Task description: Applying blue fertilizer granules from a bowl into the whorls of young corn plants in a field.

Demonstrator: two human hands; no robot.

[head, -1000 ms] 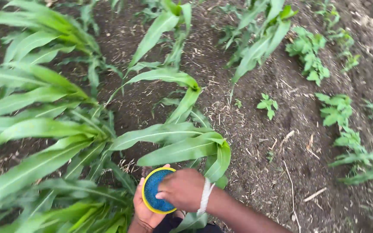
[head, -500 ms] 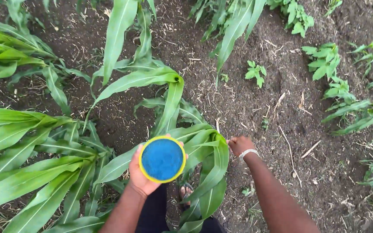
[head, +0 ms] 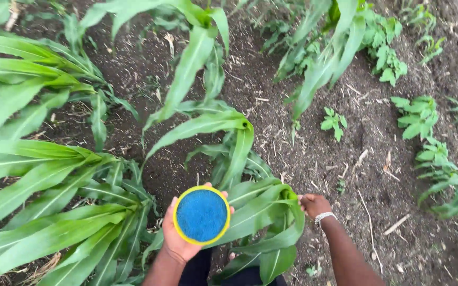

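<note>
Blue granules fill yellow bowl (head: 202, 215), cupped level from below in left hand (head: 178, 239), likely to avoid spilling. Right hand (head: 315, 205) closed in a pinch, contents hidden, low beside maize leaf (head: 263, 212) over bare soil (head: 356, 175).

Right hand (head: 314, 204) withdrawn from blue-filled yellow bowl (head: 202, 215), now lowered, fist closed, beside maize leaves (head: 263, 204); bowl's contents uncovered.

Right hand (head: 314, 205) fingertips behind maize leaf (head: 271, 212)
</note>
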